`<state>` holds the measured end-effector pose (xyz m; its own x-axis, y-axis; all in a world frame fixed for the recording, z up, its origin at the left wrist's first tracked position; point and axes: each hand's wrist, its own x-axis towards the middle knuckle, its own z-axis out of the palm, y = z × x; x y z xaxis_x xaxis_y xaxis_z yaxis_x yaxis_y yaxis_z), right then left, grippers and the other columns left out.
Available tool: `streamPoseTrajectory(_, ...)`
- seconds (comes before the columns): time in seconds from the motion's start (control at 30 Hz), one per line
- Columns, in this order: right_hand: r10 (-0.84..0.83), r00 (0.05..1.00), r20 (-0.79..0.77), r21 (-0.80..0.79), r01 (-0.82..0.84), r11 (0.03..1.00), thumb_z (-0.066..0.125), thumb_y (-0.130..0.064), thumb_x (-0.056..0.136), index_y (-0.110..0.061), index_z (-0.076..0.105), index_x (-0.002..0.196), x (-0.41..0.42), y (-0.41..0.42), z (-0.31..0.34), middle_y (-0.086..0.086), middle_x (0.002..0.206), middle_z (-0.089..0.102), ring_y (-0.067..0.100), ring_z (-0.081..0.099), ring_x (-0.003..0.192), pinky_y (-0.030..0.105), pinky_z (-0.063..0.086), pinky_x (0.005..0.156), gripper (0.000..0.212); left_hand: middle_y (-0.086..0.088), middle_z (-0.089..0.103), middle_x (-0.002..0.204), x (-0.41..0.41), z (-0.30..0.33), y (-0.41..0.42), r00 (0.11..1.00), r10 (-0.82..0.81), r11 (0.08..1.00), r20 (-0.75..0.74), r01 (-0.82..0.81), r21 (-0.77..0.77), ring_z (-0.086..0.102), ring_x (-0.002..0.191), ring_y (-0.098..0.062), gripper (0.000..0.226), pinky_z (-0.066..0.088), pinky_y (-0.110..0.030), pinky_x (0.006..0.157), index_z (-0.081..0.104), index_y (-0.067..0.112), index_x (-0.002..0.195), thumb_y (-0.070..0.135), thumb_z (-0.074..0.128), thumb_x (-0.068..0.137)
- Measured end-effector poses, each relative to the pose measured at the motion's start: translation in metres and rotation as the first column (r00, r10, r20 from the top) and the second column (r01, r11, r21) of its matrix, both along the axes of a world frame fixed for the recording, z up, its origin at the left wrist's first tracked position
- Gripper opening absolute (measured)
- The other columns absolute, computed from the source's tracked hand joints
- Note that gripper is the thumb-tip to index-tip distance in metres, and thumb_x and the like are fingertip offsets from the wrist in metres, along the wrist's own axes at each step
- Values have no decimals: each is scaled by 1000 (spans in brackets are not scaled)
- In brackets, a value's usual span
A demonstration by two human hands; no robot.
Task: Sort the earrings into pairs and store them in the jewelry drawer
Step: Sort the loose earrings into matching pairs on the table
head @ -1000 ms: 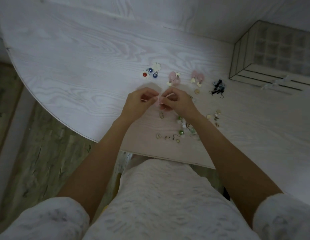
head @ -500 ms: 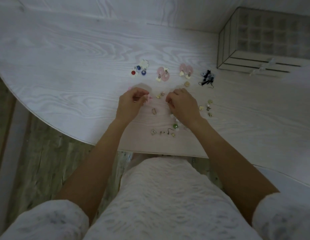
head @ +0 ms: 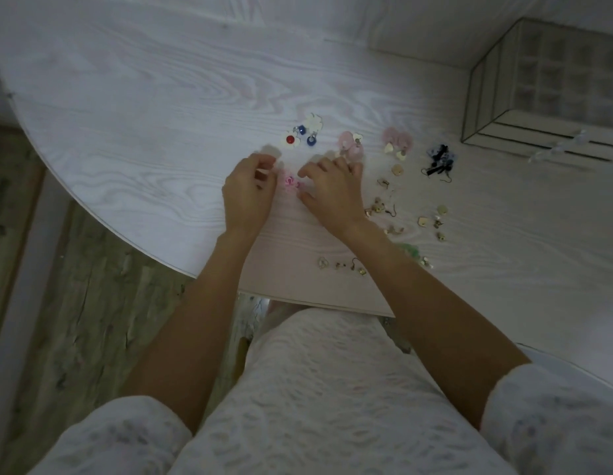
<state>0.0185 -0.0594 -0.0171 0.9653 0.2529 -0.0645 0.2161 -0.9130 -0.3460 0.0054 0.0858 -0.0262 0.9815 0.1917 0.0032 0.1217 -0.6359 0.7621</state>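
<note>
Now my left hand [head: 248, 193] has fingers curled, grip unclear; right hand [head: 332, 190] fingers loosely spread, empty, flanking small pink flower earring [head: 290, 182] on white woodgrain table [head: 143, 97]. I should pinch it by the edge and seat it among sorted pairs; clear gridded jewelry drawer [head: 552, 94] far right.

Wide bare bench [head: 143, 97] to the left and far side, open for passage. Row of paired earrings ahead: flower pair [head: 299, 135], pink pairs [head: 351, 147] and [head: 397, 142], black pair [head: 438, 161]. Pink earring [head: 290, 182] in the narrow gap between left hand [head: 248, 190] and right hand [head: 332, 190]. Loose earrings [head: 401, 214] scattered just right of the right wrist, more near the bench edge [head: 342, 265]. Drawer box [head: 545, 97] blocking the far right corner, clear strip of bench between it and the black pair.
</note>
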Motion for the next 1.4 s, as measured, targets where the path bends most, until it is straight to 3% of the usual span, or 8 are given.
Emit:
streamPoseTrajectory(0.17, -17, 1000, 13, 42, 17, 999, 56, -33, 86, -20, 65, 96, 2, 10, -1, 0, 101, 64, 24, 52, 100, 36, 16, 90, 19, -10, 64, 106, 5, -16, 23, 923, -384, 876, 12, 360, 320, 55, 90, -32, 30, 38, -31, 82, 67, 13, 107, 8, 57, 79)
streamPoseTrajectory(0.27, -1, 1000, 19, 31, 1, 1000, 58, -28, 85, -21, 67, 87, 2, 5, -2, -1, 93, 66, 24, 53, 95, 35, 16, 89, 11, -4, 65, 103, 5, -16, 26, 926, -378, 860, 19, 343, 377, 54, 87, -30, 24, 44, -37, 74, 69, 19, 105, 24, 58, 84)
streamPoseTrajectory(0.5, -112, 994, 15, 52, 111, 992, 56, -21, 87, -11, 64, 92, 18, 6, -3, 6, 90, 67, 25, 57, 90, 35, 33, 92, 13, -5, 66, 100, 7, -11, 23, 966, -257, 940, 13, 246, 237, 57, 91, -27, 15, 37, -25, 85, 70, 12, 94, 17, 68, 81)
streamPoseTrajectory(0.67, -70, 997, -34, 130, 74, 989, 59, -18, 84, -6, 62, 101, 20, 15, -2, 11, 100, 63, 27, 55, 95, 34, 41, 83, 21, -9, 61, 107, 7, -11, 23, 989, -129, 978, -77, 140, 156, 56, 94, -24, 34, 41, -27, 80, 64, 13, 107, 17, 73, 75)
streamPoseTrajectory(0.87, -32, 986, -161, 251, 72, 965, 55, 3, 81, 0, 63, 108, 21, 26, -4, 17, 109, 58, 27, 55, 98, 30, 42, 82, 28, -8, 65, 98, 7, -6, 15, 993, -90, 989, -81, 98, 107, 56, 80, -10, 22, 35, -10, 72, 68, 12, 102, 10, 67, 80)
streamPoseTrajectory(1.1, -127, 957, -260, 336, 213, 917, 60, 3, 77, 0, 65, 98, 16, 43, -2, 19, 96, 61, 31, 60, 86, 43, 50, 82, 22, -7, 68, 96, 15, -6, 28, 993, -80, 994, -90, 86, 69, 62, 86, -21, 28, 49, -29, 80, 70, 13, 99, 1, 62, 75)
streamPoseTrajectory(1.23, -116, 965, -237, 386, 203, 900, 54, 8, 77, 1, 64, 101, 9, 44, 0, 19, 94, 64, 31, 60, 85, 46, 51, 80, 27, -5, 70, 97, 11, -2, 28, 993, -66, 996, -98, 72, 60, 63, 89, -20, 27, 48, -28, 82, 69, 12, 101, 2, 57, 80)
streamPoseTrajectory(1.4, -71, 984, -163, 488, 143, 861, 57, 6, 79, -3, 64, 107, -11, 7, 19, 14, 104, 62, 19, 61, 89, 30, 52, 83, 31, -3, 68, 97, -10, 11, 14, 996, -84, 996, 7, 84, 37, 61, 85, -16, 22, 46, -30, 81, 64, 11, 107, 16, 58, 86)
